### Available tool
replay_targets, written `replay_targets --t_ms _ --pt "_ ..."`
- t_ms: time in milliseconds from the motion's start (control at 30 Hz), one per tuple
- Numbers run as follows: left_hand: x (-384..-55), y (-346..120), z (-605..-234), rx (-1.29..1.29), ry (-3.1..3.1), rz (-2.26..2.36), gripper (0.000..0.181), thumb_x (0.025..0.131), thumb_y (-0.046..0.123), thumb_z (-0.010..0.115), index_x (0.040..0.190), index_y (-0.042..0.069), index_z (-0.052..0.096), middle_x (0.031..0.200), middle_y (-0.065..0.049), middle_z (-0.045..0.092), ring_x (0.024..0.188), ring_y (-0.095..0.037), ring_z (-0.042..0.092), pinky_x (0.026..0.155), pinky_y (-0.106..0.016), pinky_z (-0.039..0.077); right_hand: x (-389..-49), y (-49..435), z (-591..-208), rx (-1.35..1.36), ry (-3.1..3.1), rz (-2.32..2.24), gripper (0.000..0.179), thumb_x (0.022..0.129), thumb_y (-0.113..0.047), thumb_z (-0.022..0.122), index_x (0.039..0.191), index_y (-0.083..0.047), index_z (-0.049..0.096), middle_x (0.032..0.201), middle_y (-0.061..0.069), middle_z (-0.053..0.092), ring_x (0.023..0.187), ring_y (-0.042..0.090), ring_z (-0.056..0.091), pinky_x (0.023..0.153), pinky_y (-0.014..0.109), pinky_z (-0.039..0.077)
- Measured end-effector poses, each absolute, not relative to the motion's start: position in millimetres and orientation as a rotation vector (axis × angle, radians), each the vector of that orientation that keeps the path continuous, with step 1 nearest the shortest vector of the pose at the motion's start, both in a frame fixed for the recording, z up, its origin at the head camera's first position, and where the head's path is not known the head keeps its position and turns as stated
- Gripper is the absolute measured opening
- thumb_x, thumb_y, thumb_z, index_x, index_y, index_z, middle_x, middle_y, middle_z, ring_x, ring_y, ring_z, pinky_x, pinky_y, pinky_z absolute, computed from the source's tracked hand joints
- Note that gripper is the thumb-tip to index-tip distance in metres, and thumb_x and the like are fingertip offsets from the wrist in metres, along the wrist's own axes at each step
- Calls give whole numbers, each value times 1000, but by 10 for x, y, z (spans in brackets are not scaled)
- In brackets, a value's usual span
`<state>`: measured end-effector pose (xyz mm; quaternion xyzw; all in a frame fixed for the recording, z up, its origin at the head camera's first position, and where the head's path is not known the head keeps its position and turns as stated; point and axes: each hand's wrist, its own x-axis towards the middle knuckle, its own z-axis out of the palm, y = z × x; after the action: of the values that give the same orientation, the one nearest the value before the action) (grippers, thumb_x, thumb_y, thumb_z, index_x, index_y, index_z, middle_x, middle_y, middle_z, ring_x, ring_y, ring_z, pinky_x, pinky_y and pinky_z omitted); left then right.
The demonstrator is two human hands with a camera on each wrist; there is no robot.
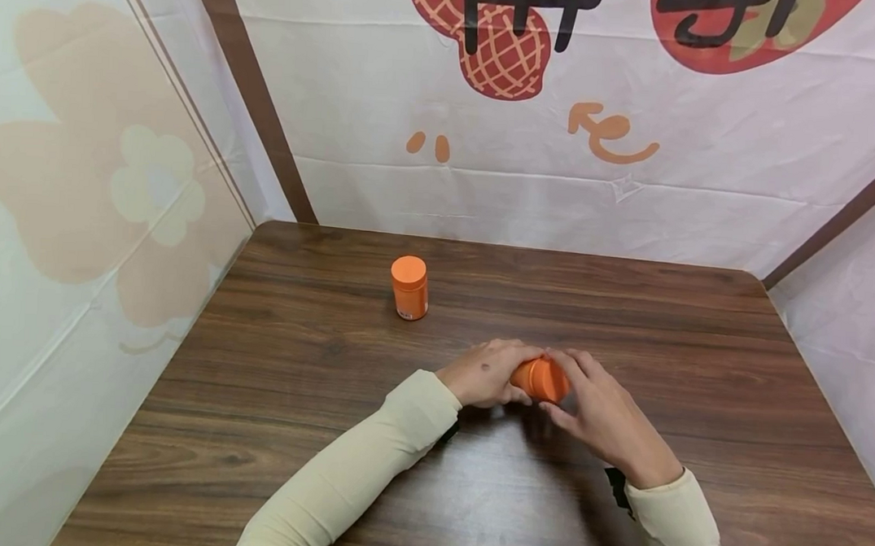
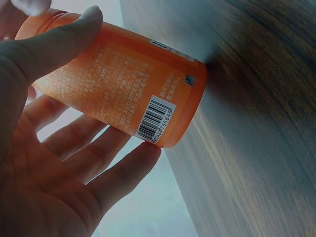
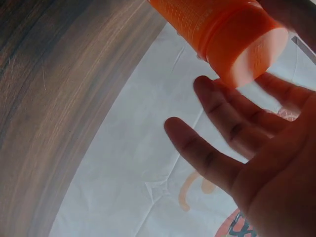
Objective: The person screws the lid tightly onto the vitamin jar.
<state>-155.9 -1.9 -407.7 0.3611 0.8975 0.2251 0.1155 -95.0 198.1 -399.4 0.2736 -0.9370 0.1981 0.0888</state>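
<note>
Around the body of an orange bottle (image 1: 525,378) my left hand (image 1: 481,375) has its thumb on one side and fingers on the other. The bottle lies tilted, its lid (image 1: 553,381) towards the right. My right hand (image 1: 607,411) holds the lid between thumb and fingers. In the left wrist view, the label's white barcode (image 2: 156,118) shows near the bottle's base, which is close to the table. The right wrist view shows the lid's flat end with fingertips (image 3: 203,86) at its edge and other fingers spread loosely.
A second orange bottle (image 1: 410,295) stands upright with its lid on, further back and left. Both are at a brown wood-grain table (image 1: 319,300). Printed white cloth walls (image 1: 521,203) rise behind and at the sides.
</note>
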Motion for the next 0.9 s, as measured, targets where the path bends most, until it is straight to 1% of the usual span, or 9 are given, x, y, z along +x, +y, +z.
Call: replay_targets --t_ms 100,200,400,500,567,667,767,833,900 --pt "-1562 -24 -4082 1060 2624 669 67 84 28 82 144 21 54 128 0 63 107 -16 60 91 -35 50 -962 2001 -4015 873 -2738 553 71 73 -6 88 136 -3 54 123 17 57 99 33 63 77 50 55" --pt "-1557 -27 -4078 1055 2620 681 65 84 28 83 142 21 55 127 0 63 106 -16 60 90 -35 50 -968 2011 -4026 896 -2710 538 72 70 -2 88 134 -2 56 120 16 59 94 32 63 74 47 55" --pt "-1541 -16 -4061 1032 2626 680 64 84 26 83 142 23 56 126 2 64 105 -15 60 91 -36 50 -950 1988 -3993 773 -2813 578 60 79 -12 84 131 -2 57 109 12 61 84 24 62 68 40 54" --pt "-1543 -10 -4063 1020 2628 672 63 85 25 82 142 24 56 128 2 63 105 -15 60 91 -36 50 -941 1972 -3975 712 -2862 594 56 82 -18 82 129 -1 57 104 11 61 80 21 61 65 39 54" --pt "-1545 -10 -4062 1018 2628 667 64 85 25 82 143 24 55 129 2 63 107 -15 60 91 -37 50 -939 1970 -3968 703 -2866 588 56 83 -20 82 129 -1 57 104 12 62 79 22 61 65 39 54" --pt "-1553 -13 -4072 1031 2634 660 66 84 26 83 143 24 54 130 1 62 109 -16 60 92 -38 50 -951 1992 -3974 747 -2833 541 62 80 -22 85 131 -3 56 112 14 62 87 27 64 69 46 55" --pt "-1557 -18 -4076 1043 2640 651 66 84 28 83 143 23 55 129 1 63 109 -16 61 93 -38 50 -968 2030 -3996 813 -2780 482 67 75 -17 89 133 -5 56 120 15 61 97 31 65 72 51 55" --pt "-1556 -20 -4076 1048 2639 651 66 83 29 83 143 23 55 129 1 63 109 -16 61 92 -37 50 -979 2048 -4010 844 -2756 462 68 73 -13 89 132 -5 57 120 14 62 98 30 64 71 51 54" --pt "-1553 -20 -4073 1043 2637 652 65 84 28 83 142 23 55 129 1 63 108 -16 61 92 -37 50 -977 2050 -4011 842 -2759 461 65 74 -12 88 131 -4 58 116 13 63 94 29 64 71 49 54"
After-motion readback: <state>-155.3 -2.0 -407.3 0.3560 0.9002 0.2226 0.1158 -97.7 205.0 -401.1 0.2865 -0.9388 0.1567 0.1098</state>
